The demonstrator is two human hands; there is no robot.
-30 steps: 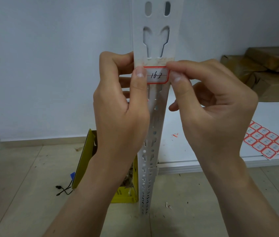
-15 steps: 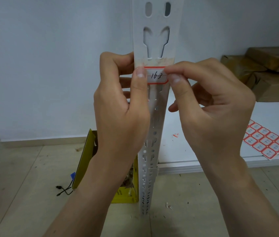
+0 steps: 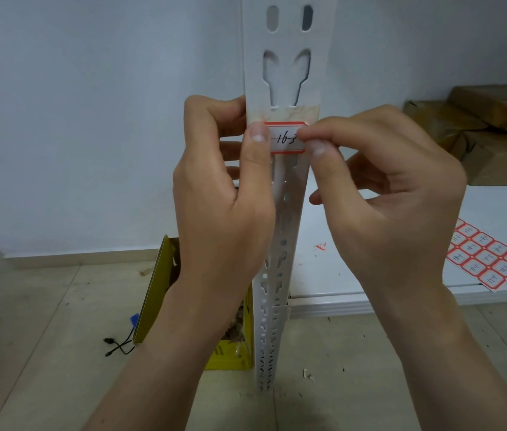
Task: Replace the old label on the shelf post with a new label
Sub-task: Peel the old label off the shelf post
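A white slotted shelf post (image 3: 280,73) rises upright in the middle of the view. A red-bordered white label (image 3: 286,139) with handwritten digits lies across it, just below a strip of yellowed glue residue (image 3: 283,114). My left hand (image 3: 224,194) wraps the post, its thumb pressing the label's left end. My right hand (image 3: 382,194) pinches the label's right end between thumb and forefinger, which cover the last digit.
A sheet of red-bordered labels (image 3: 488,259) lies on the low white shelf board (image 3: 339,275) at right. Brown cardboard parcels (image 3: 482,126) are stacked at the back right. A yellow box (image 3: 158,284) with scraps stands on the floor left of the post, next to a black cord (image 3: 118,346).
My right fingertips have slid a little to the left over the label's right end. The left hand and the post have stayed put.
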